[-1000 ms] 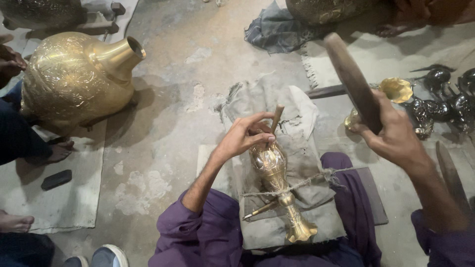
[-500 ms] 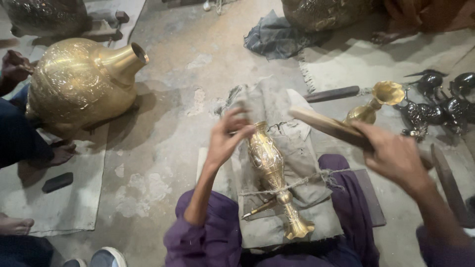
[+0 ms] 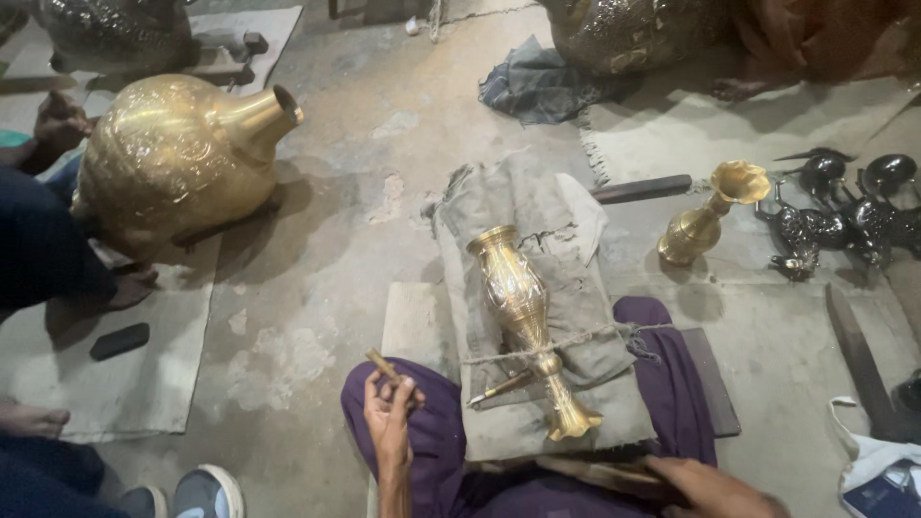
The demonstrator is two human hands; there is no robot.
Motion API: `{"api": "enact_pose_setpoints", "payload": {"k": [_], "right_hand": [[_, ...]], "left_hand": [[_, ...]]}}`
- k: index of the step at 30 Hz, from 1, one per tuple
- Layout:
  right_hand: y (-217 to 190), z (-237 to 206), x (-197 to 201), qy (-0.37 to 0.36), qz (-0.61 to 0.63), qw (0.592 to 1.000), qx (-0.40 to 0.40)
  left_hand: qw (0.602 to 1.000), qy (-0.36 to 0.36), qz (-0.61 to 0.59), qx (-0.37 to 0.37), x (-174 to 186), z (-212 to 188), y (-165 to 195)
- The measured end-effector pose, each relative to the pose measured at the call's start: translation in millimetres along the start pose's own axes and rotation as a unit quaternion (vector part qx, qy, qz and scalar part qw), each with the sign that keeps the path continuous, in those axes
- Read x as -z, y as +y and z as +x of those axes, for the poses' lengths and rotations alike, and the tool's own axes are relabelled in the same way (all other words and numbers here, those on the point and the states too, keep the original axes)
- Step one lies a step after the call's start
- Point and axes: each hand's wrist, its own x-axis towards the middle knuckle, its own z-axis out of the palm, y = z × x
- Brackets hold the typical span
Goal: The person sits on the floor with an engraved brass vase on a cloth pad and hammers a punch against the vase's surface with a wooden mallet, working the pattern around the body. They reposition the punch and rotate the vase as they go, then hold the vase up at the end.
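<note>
An engraved brass vase [image 3: 523,307] lies on a grey cloth pad [image 3: 576,403] across my purple-trousered lap, tied down by a string [image 3: 576,341] round its stem. A thin tool [image 3: 499,388] is tucked under the string. My left hand [image 3: 391,417] rests on my left knee, fingers closed round a short punch [image 3: 383,364], clear of the vase. At the bottom edge my right hand [image 3: 710,484] grips a dark wooden stick [image 3: 595,470] that lies low against the pad's near end.
A large brass pot [image 3: 173,158] lies at the left beside another person's dark leg [image 3: 38,249] and foot. A small upright brass vase [image 3: 705,216], dark metal pieces [image 3: 844,221], a wooden bar [image 3: 643,189] and a crumpled cloth [image 3: 537,82] lie beyond. A shoe [image 3: 206,489] sits bottom left.
Both hands have drawn back from the vase toward my body. The left took the punch off the vase's neck; the right brought the raised wooden stick down to my lap.
</note>
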Motion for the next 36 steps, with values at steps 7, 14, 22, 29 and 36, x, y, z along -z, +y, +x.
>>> {"api": "enact_pose_setpoints", "payload": {"k": [7,14,22,29,36], "right_hand": [[-38.4,17.6,13.3,0.130,-0.045,0.990,0.006],[-115.1,31.4,48.0,0.365,-0.038,0.914,0.171],[-131.6,65.6,46.4,0.347,-0.147,0.917,0.132],[-124.4,66.3,35.4,0.420,-0.136,0.872,0.212],[-114.7,59.5,25.5,0.440,-0.129,0.852,0.252]], "left_hand": [[0.999,0.013,-0.015,-0.030,-19.1,-11.4,4.5],[0.993,-0.034,-0.013,-0.117,-101.0,-55.7,-5.3],[0.943,-0.184,0.137,-0.242,-170.4,-94.7,-27.8],[0.901,-0.154,0.133,-0.384,-166.7,-90.2,-36.1],[0.917,-0.102,0.144,-0.358,-149.6,-76.9,-59.2]]}}
